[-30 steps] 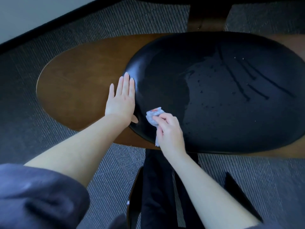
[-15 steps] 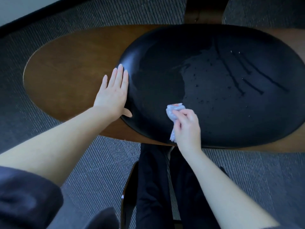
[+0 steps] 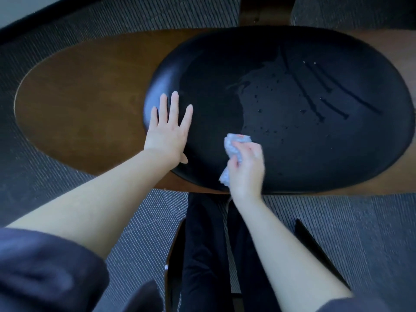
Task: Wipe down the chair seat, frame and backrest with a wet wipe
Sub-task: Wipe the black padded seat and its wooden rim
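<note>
Wipe [image 3: 235, 144] is bunched and pinched in right grip [image 3: 246, 170], fingers curled round it, and pressed on the near left part of seat [image 3: 304, 143]. Left grip [image 3: 167, 134] is laid flat with fingers straight and spread at the seat's left edge, likely to steady the chair against rubbing. Wet streaks [image 3: 315, 95] are seen mid-seat, so the seat is judged partly wiped. Wood frame [image 3: 78, 97] round the seat looks dry and is judged not yet done. Backrest cannot be made out.
</note>
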`<action>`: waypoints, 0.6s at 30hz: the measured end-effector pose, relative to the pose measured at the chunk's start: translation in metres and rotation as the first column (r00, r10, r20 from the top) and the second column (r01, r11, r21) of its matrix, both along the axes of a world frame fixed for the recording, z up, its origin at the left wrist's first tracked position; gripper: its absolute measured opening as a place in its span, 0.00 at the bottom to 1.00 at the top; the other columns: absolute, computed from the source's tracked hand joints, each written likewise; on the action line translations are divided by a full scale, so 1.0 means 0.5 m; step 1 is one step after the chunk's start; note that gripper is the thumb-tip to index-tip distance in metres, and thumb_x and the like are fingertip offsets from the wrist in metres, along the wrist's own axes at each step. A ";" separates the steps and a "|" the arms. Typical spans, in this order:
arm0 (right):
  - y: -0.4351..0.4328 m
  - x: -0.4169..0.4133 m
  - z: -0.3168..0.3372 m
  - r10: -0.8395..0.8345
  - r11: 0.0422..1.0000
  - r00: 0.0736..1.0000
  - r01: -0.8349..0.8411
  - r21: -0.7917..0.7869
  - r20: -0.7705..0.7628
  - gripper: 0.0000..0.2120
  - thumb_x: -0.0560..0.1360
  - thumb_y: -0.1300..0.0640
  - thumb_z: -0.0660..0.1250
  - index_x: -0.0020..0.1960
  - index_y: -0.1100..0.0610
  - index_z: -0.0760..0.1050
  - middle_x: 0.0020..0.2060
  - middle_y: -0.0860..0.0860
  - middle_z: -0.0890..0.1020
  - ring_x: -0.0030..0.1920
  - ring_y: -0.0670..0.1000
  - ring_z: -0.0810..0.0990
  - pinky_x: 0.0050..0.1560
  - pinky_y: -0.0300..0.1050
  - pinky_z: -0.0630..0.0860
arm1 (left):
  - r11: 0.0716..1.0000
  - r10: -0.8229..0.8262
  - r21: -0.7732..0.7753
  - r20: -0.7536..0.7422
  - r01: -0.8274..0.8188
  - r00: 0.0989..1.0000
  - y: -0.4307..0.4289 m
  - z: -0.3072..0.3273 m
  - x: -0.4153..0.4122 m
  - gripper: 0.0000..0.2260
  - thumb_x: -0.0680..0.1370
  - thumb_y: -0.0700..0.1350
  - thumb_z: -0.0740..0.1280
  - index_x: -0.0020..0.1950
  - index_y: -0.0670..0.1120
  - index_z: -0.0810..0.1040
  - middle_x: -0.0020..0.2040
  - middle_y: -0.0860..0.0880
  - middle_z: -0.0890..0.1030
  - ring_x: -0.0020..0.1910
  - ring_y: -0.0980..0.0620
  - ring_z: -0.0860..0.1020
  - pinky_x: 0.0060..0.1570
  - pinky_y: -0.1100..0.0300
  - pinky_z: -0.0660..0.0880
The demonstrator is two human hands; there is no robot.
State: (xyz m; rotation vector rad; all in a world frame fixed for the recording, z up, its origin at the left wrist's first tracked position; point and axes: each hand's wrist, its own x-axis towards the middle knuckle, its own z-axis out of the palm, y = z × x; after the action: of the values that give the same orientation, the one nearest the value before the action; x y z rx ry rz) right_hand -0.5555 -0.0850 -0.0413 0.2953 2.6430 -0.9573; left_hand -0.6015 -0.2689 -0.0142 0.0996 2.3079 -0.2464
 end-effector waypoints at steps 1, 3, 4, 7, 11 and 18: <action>-0.027 0.015 0.005 0.058 0.997 0.998 -0.059 -0.047 -0.009 0.18 0.69 0.72 0.63 0.55 0.59 0.80 0.52 0.51 0.76 0.52 0.53 0.75 0.50 0.44 0.74 | 1.000 -0.007 -0.005 -0.010 0.007 1.000 0.000 0.000 0.000 0.58 0.67 0.64 0.73 0.78 0.46 0.34 0.76 0.35 0.34 0.76 0.33 0.38 0.75 0.42 0.47; -0.040 0.060 0.017 0.190 0.977 0.981 -0.187 -0.102 0.029 0.19 0.70 0.73 0.63 0.56 0.58 0.79 0.52 0.50 0.76 0.51 0.52 0.74 0.49 0.42 0.73 | 1.000 -0.014 -0.005 -0.023 0.014 1.000 -0.006 0.001 0.002 0.58 0.68 0.65 0.72 0.78 0.46 0.34 0.77 0.35 0.33 0.77 0.34 0.38 0.75 0.43 0.47; -0.020 0.079 0.022 0.217 0.973 0.975 -0.213 -0.093 0.044 0.19 0.70 0.72 0.63 0.56 0.57 0.79 0.52 0.49 0.76 0.51 0.52 0.73 0.49 0.40 0.72 | 1.000 -0.012 -0.001 -0.027 0.012 1.000 -0.008 0.002 0.004 0.57 0.68 0.66 0.72 0.78 0.47 0.34 0.77 0.36 0.33 0.77 0.34 0.37 0.75 0.43 0.47; 0.086 0.080 0.033 0.131 0.990 0.991 -0.132 0.049 0.016 0.19 0.69 0.73 0.62 0.54 0.57 0.80 0.51 0.50 0.76 0.51 0.54 0.74 0.51 0.42 0.70 | 1.000 -0.005 -0.005 -0.028 0.005 1.000 -0.008 0.001 0.006 0.57 0.68 0.66 0.71 0.78 0.48 0.33 0.77 0.37 0.33 0.77 0.35 0.37 0.75 0.43 0.47; 0.087 -0.010 0.015 -0.100 0.990 0.992 0.091 0.105 0.081 0.16 0.71 0.70 0.57 0.44 0.53 0.76 0.43 0.44 0.73 0.45 0.47 0.73 0.45 0.41 0.68 | 1.000 -0.007 -0.019 -0.045 0.006 0.999 -0.005 -0.008 0.010 0.56 0.69 0.66 0.71 0.78 0.47 0.33 0.77 0.36 0.33 0.77 0.34 0.38 0.75 0.42 0.47; 0.097 0.089 0.025 0.139 0.990 0.986 -0.140 0.002 0.096 0.16 0.73 0.67 0.58 0.47 0.49 0.77 0.48 0.43 0.72 0.48 0.44 0.70 0.47 0.38 0.68 | 1.000 -0.006 -0.008 -0.058 0.005 0.998 -0.008 -0.008 0.011 0.57 0.68 0.66 0.71 0.78 0.48 0.33 0.77 0.37 0.33 0.77 0.35 0.37 0.76 0.43 0.48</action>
State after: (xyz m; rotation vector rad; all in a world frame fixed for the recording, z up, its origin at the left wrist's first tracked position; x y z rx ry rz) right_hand -0.5108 -0.0364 -0.0288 0.1513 2.5434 -0.8653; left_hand -0.5959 -0.2731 -0.0182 0.0960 2.3641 -0.2647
